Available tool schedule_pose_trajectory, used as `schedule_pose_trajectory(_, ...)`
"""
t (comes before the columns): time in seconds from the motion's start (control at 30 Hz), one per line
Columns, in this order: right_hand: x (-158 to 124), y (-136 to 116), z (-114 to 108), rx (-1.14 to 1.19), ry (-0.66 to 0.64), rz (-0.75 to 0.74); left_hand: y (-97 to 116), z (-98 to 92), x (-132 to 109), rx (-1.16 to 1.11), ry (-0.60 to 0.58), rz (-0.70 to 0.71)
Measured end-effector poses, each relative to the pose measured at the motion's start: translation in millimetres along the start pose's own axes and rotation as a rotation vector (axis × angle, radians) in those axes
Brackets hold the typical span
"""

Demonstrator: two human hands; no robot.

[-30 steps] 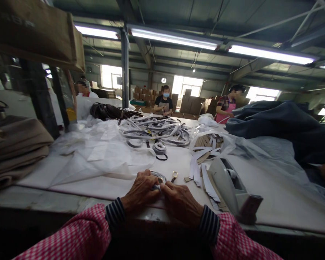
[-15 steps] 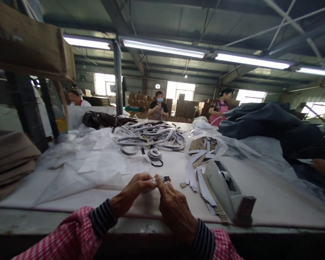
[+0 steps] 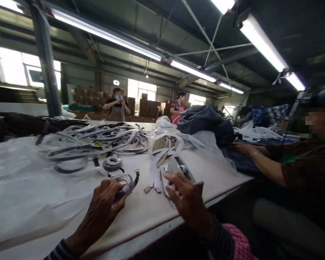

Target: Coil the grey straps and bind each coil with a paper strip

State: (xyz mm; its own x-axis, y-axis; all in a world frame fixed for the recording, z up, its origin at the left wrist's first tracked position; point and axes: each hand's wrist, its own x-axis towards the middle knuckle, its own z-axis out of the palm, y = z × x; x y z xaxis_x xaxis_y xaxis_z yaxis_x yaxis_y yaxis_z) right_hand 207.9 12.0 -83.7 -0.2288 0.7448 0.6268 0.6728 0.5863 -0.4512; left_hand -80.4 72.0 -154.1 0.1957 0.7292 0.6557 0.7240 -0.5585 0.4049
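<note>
My left hand (image 3: 103,204) grips a coiled grey belt (image 3: 124,180), held a little above the table. A pale band wraps part of the coil, and a dark end with a metal buckle sticks out on the right. My right hand (image 3: 188,204) is raised over a grey tape dispenser (image 3: 178,167), its fingers apart and partly covering it. No object shows in that hand. White and brown card strips (image 3: 156,177) lie left of the dispenser, spilling from a clear plastic bag (image 3: 180,141). Another rolled belt (image 3: 112,163) rests behind my left hand.
A tangled heap of grey belts (image 3: 97,139) covers the back of the table, beside dark straps (image 3: 13,126). Plastic sheeting (image 3: 29,195) spreads at left. Dark cloth (image 3: 206,121) is piled at right, where a co-worker's hand (image 3: 243,148) touches fabric. Two other people stand farther back.
The view has swung right. My hands were together on a small banded piece; now they are apart, the left keeping the coiled belt, the right moved over to the tape dispenser.
</note>
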Motion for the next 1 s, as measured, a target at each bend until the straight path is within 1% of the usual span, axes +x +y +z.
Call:
schedule_pose_trajectory(0.03, 1, 13, -21, -0.029, 0.066, 0.054, -4, 4.4, -2, 0.019, -0.009, 0.008)
schedule_pose_trajectory(0.07, 2, 26, -41, -0.039, 0.092, 0.136, -8, 7.9, -4, 0.032, -0.027, 0.007)
schedule_pose_trajectory(0.1, 2, 39, -57, -0.005, 0.09, 0.239, -13, 10.9, -5, 0.042, -0.048, 0.003)
schedule_pose_trajectory(0.13, 2, 51, -70, 0.047, 0.049, 0.337, -18, 13.8, -7, 0.05, -0.064, 0.0)
schedule_pose_trajectory(0.2, 0, 71, -84, 0.117, -0.044, 0.466, -29, 20.5, -11, 0.064, -0.07, 0.005)
schedule_pose_trajectory(0.23, -1, 77, -85, 0.146, -0.08, 0.511, -36, 24.4, -12, 0.066, -0.061, 0.008)
schedule_pose_trajectory(0.3, -3, 85, -82, 0.2, -0.101, 0.582, -48, 32.1, -13, 0.061, -0.035, -0.006)
schedule_pose_trajectory(0.37, -2, 86, -76, 0.268, -0.081, 0.644, -55, 36.9, -14, 0.048, -0.032, -0.036)
schedule_pose_trajectory(0.43, 0, 84, -72, 0.335, -0.053, 0.696, -57, 36.9, -13, 0.026, -0.055, -0.07)
schedule_pose_trajectory(0.5, 1, 81, -70, 0.39, -0.018, 0.744, -54, 33.0, -13, -0.005, -0.078, -0.097)
schedule_pose_trajectory(0.6, 0, 76, -68, 0.444, 0.061, 0.779, -43, 24.2, -10, -0.034, -0.072, -0.127)
schedule_pose_trajectory(0.67, -4, 72, -65, 0.463, 0.148, 0.745, -35, 18.0, -9, -0.031, -0.061, -0.141)
schedule_pose_trajectory(0.77, -17, 62, -63, 0.47, 0.323, 0.639, -24, 9.0, -7, -0.015, -0.05, -0.156)
schedule_pose_trajectory(0.8, -22, 60, -64, 0.472, 0.358, 0.614, -22, 5.9, -7, -0.008, -0.041, -0.159)
schedule_pose_trajectory(0.87, -35, 56, -66, 0.492, 0.364, 0.619, -18, -0.5, -8, 0.003, -0.011, -0.171)
schedule_pose_trajectory(0.93, -49, 57, -67, 0.539, 0.321, 0.674, -14, -7.7, -8, 0.0, 0.028, -0.203)
schedule_pose_trajectory(1.0, -61, 62, -64, 0.596, 0.286, 0.737, -5, -16.0, -8, -0.033, 0.051, -0.245)
